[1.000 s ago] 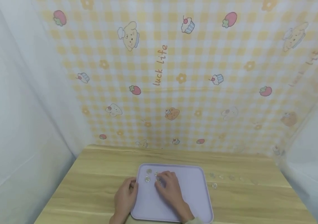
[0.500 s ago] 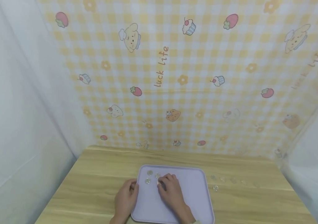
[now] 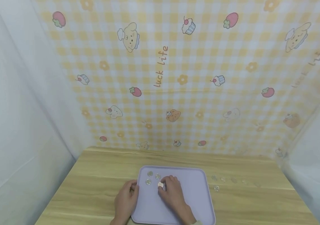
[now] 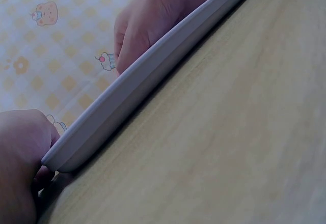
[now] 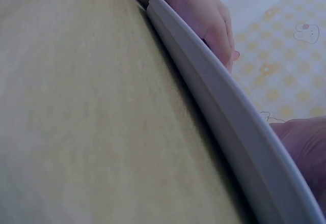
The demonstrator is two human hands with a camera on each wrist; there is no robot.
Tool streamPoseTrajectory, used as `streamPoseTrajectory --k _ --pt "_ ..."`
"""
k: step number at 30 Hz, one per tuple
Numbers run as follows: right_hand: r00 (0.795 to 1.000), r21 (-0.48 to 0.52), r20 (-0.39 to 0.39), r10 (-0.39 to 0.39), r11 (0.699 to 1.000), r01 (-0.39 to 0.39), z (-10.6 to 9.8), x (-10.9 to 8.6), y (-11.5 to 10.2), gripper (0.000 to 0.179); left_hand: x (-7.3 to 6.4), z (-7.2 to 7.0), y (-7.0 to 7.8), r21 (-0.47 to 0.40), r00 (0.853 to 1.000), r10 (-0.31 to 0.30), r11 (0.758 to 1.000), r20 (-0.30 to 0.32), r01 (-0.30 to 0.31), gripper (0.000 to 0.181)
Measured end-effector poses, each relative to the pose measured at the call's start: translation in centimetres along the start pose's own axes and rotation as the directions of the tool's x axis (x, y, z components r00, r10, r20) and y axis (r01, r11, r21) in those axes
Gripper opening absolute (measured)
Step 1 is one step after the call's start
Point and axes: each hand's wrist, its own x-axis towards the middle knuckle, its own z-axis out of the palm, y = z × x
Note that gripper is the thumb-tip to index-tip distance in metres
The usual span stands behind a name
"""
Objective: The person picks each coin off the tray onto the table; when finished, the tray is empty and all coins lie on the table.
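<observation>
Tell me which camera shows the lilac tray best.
The head view: it shows the lilac tray from above, nearly whole, though the right hand covers part of it. Both wrist views show only part of its outer side and rim, with the inside hidden.

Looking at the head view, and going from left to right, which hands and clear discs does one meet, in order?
Left hand, two leftmost discs, pinched disc, right hand, group of discs beyond the tray on the table. Another disc is left out, nearly above the pinched one.

Head camera looks down; wrist cameras skim tray [image 3: 195,195].
</observation>
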Motion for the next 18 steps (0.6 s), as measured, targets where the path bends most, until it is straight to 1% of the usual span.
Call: streamPoseTrajectory --k 4,7,12,15,18 --pt "0.999 0.031 -0.040 -0.016 0.999 0.017 0.09 0.07 0.14 0.016 0.12 0.05 0.03 -0.005 1.000 -0.003 1.000 -0.004 0.003 0.021" --pt "0.996 0.036 -0.072 -0.061 0.997 0.064 0.11 0.09 0.18 0.016 0.21 0.13 -0.03 -0.010 1.000 0.003 1.000 -0.010 -0.003 0.020" --pt "0.987 0.012 -0.061 -0.148 0.989 0.149 -0.03 -0.33 0.26 0.017 0.00 0.09 -0.02 0.001 1.000 -0.004 1.000 -0.013 0.004 0.020" --pt "0.984 -0.002 -0.053 -0.168 0.986 0.168 -0.04 -0.58 0.31 0.018 -0.20 -0.09 0.22 0.006 1.000 -0.019 1.000 0.000 0.019 0.021" --pt "0.985 -0.008 -0.047 -0.165 0.986 0.165 -0.01 -0.58 0.40 0.020 -0.22 -0.24 0.48 0.008 1.000 -0.026 1.000 0.007 0.026 0.022"
